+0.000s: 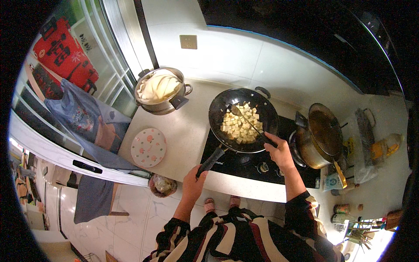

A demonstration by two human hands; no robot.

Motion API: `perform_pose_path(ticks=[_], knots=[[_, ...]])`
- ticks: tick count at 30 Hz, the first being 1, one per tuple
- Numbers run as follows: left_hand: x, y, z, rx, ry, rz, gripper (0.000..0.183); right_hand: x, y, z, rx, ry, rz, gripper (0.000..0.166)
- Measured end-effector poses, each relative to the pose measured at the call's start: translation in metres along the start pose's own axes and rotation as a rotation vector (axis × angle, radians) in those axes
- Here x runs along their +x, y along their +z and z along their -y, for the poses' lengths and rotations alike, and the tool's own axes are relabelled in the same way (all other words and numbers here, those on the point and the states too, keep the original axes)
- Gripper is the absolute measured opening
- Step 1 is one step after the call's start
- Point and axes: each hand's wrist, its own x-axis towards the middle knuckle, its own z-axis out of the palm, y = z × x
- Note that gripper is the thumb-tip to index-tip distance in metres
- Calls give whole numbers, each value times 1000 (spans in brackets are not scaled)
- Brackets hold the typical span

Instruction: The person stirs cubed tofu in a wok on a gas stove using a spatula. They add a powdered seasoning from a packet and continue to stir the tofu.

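A black wok (217,108) sits over the left side of the black gas hob (242,167), slightly tilted in the picture. My left hand (193,183) grips the wok's long dark handle (212,161). Pale cubes, perhaps tofu (240,127), lie in a heap in the wok, with a few small bits on its wall. My right hand (279,151) holds the dark handle of a metal spatula or ladle (249,121); its head rests among the upper left cubes.
A steel pot with bundled pale cloth (160,86) stands back left, and a round floral mat or plate (149,148) lies before it. Right of the wok are a steel pot (307,147) and a dark pan or lid (324,131) leaning over it. Bottles and jars (342,218) line the right.
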Motion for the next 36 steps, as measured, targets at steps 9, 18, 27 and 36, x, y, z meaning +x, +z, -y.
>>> perform_pose_path(ticks=[9, 18, 27, 36], knots=[[0, 0, 2, 17, 1, -5, 35, -18, -3, 23, 227, 199, 5, 45], [0, 1, 2, -23, 6, 9, 33, -51, -13, 27, 369, 189, -218, 46], [0, 1, 2, -14, 82, -16, 32, -99, -28, 32, 454, 207, -384, 48], [1, 2, 12, -9, 44, 7, 34, -117, -33, 25, 470, 183, -402, 47]])
